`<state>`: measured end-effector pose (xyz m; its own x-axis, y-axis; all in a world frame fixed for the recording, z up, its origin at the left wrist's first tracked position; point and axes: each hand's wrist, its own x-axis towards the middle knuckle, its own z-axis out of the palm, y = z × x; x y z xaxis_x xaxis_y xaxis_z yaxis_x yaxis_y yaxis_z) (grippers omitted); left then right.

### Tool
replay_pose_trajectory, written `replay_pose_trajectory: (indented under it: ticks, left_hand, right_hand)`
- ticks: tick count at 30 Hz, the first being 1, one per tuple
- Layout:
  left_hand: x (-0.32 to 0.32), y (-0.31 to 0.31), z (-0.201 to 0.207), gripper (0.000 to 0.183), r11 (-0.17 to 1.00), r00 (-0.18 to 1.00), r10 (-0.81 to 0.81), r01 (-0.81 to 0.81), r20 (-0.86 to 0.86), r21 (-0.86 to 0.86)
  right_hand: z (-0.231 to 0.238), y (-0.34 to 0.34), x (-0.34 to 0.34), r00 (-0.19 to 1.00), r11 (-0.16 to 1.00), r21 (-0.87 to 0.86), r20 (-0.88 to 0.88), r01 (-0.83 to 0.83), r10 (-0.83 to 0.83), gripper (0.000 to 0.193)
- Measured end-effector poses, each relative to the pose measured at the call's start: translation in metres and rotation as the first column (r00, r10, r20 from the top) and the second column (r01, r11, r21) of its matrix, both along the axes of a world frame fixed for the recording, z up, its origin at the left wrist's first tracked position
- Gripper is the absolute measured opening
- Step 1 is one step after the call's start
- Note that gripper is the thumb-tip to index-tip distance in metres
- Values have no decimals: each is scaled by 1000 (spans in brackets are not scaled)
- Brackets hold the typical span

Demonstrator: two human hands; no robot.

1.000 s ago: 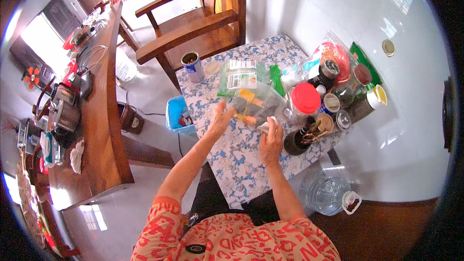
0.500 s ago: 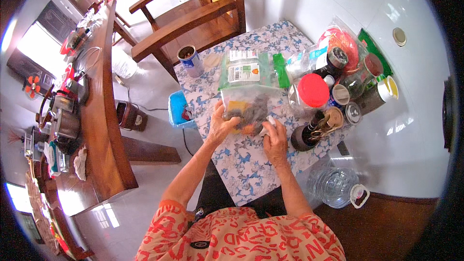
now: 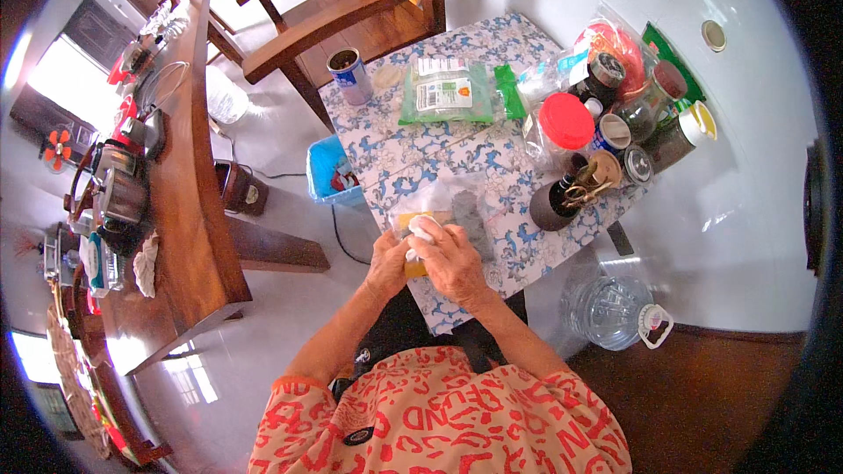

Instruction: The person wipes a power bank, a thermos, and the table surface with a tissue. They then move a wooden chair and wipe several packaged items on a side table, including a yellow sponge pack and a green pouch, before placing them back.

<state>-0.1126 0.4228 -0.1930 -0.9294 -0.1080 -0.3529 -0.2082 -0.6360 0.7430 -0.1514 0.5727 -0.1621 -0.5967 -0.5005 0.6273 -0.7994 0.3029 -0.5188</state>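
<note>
A clear plastic bag (image 3: 471,202) with yellow and grey contents lies near the front of a small table. My left hand (image 3: 386,265) grips the bag's near left edge, its fingertips partly hidden. Close beside it, my right hand (image 3: 452,267) is closed on a crumpled white tissue (image 3: 424,226), over the bag's yellow part. The two hands almost touch at the fingertips. Farther back on the table is a flat green-edged clear package (image 3: 443,95) with a printed label.
The patterned tablecloth (image 3: 386,171) covers the table. At its right stand a red-lidded jar (image 3: 565,121), a dark pot with scissors (image 3: 555,204) and several other jars. A blue-white can (image 3: 350,79) is at the back left. Around it are a blue-lined bin (image 3: 325,162), a wooden chair (image 3: 342,22) and a large water bottle (image 3: 613,312).
Both hands and the clear bag have moved nearer to me, away from the green-edged package. My right hand has shifted left with the tissue and now meets my left hand.
</note>
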Motion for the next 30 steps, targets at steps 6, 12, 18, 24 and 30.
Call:
replay_pose_trajectory:
  ticks: [6,12,18,24,30]
  left_hand:
    - [7,15,-13,33,910,998,59,-55,-3,-412]
    - [2,26,-3,28,883,991,123,-84,56,-462]
    - [10,13,-20,23,926,992,114,-125,-53,-355]
    - [2,21,-7,26,867,982,185,-182,-39,-464]
    - [-1,23,-15,26,694,965,260,-178,13,-698]
  right_hand:
    - [-22,6,-13,988,969,191,-15,156,-156,45]
    - [-36,23,-42,937,900,271,-18,342,-350,41]
    - [-35,35,-63,800,809,232,158,539,-578,40]
    - [-8,-18,-28,971,989,43,190,140,-146,39]
    - [-20,-39,-46,978,958,214,42,191,-204,39]
